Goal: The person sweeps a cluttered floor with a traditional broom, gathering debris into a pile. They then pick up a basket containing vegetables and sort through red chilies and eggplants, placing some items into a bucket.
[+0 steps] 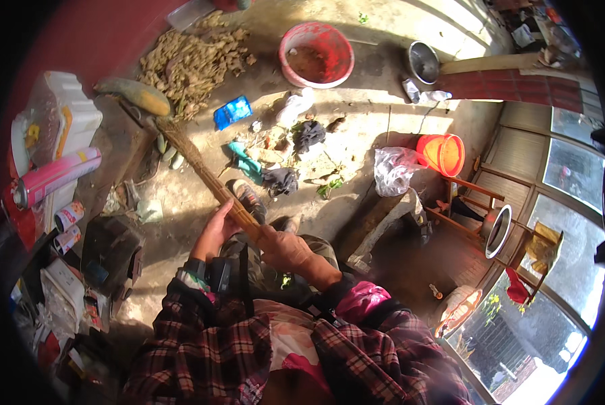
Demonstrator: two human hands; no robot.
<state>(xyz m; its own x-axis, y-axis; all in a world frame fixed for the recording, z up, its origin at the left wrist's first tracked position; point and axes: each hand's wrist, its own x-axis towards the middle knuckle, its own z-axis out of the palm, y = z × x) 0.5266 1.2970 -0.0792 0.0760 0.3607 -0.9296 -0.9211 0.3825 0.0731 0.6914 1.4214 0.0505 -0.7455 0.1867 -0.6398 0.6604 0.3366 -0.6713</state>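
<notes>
Both hands hold a bundled straw whisk broom [206, 174] that slants up and left from my lap. My right hand [287, 249] is wrapped around its near end. Lower along the stalks, my left hand [217, 229] lies against the bundle with its thumb on top; the fingers are hidden beneath. The broom's brushy tip reaches the end of a large green and orange gourd [138, 95]. On the floor past my shoes lie a black crumpled cloth or bag [310, 134], a teal cloth [246, 162], a blue packet [232, 112] and scattered plant scraps.
A heap of dried roots or peelings [196, 66] lies at the upper left. Beyond the litter stand a red and white tub [316, 55] and a metal basin [424, 62]. An orange bucket [441, 154] and clear plastic bag [396, 169] are at right. A spray can [59, 176] lies at left.
</notes>
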